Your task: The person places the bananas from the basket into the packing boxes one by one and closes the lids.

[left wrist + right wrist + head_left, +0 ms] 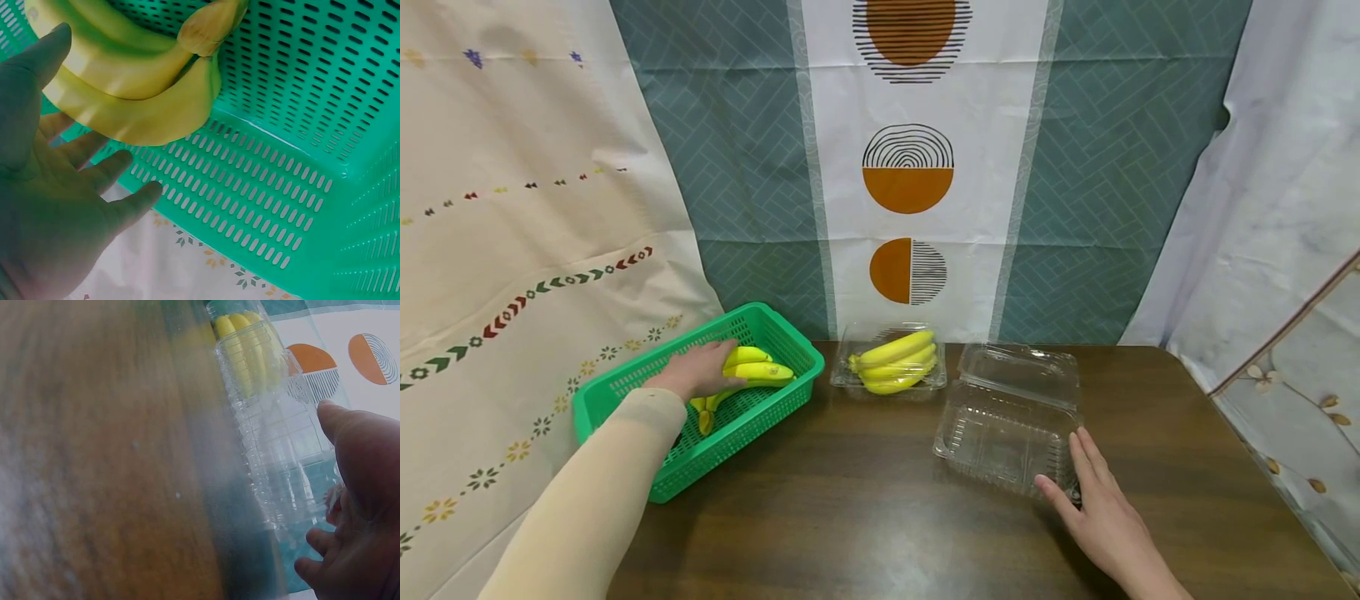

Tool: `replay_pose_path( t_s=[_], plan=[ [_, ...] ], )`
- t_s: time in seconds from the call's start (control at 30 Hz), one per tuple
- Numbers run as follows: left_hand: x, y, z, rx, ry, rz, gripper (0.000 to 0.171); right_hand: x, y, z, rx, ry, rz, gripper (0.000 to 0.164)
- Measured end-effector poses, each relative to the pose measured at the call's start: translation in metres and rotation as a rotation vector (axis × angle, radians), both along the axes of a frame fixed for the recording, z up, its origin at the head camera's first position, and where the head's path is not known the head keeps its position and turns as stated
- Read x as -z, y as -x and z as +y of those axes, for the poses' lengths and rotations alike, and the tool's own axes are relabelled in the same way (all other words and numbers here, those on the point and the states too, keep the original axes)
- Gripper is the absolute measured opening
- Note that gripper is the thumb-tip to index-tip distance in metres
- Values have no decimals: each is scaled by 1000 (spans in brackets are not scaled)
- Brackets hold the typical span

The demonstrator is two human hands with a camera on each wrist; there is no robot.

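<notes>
My left hand (696, 369) reaches into the green basket (775, 406), right at a bunch of yellow bananas (756, 372). In the left wrist view its fingers are spread beside the bananas (137, 112), their stem end facing away from the palm. My right hand (1108, 521) lies at the right front corner of a clear plastic clamshell container (992, 437), fingers extended along its side and thumb apart at the front. The container's lid (1018, 371) is folded back, with nothing inside. In the right wrist view, the thumb and fingers (359, 456) sit near the container's edge (275, 469).
A second clear container (842, 375), its lid down over a bunch of bananas (897, 362), stands at the back of the brown table (850, 517). Patterned cloths hang behind and at both sides. The basket stands close to the left cloth (535, 333).
</notes>
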State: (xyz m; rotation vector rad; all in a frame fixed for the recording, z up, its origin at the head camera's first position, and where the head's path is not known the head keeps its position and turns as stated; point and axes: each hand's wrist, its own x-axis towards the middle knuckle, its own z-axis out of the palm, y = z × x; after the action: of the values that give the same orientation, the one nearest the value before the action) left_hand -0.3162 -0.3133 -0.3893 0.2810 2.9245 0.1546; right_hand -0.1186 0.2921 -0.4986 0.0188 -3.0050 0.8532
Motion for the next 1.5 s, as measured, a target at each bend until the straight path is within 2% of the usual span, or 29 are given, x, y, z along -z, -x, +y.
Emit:
replay_pose_path(
  t_s=[0.33,0.87,1.3,1.5],
  plan=[
    [5,4,-3,12,0,-29,90,0,1,-1,-3,3,-5,105],
    [12,7,-10,10,-15,-31,101,-2,2,-1,-8,8,1,105],
    [34,14,-21,-2,-8,6,107,-2,1,-1,-5,16,-11,105],
    [36,15,-20,7,-5,25,104,-1,0,-1,-2,14,-1,104]
  ],
)
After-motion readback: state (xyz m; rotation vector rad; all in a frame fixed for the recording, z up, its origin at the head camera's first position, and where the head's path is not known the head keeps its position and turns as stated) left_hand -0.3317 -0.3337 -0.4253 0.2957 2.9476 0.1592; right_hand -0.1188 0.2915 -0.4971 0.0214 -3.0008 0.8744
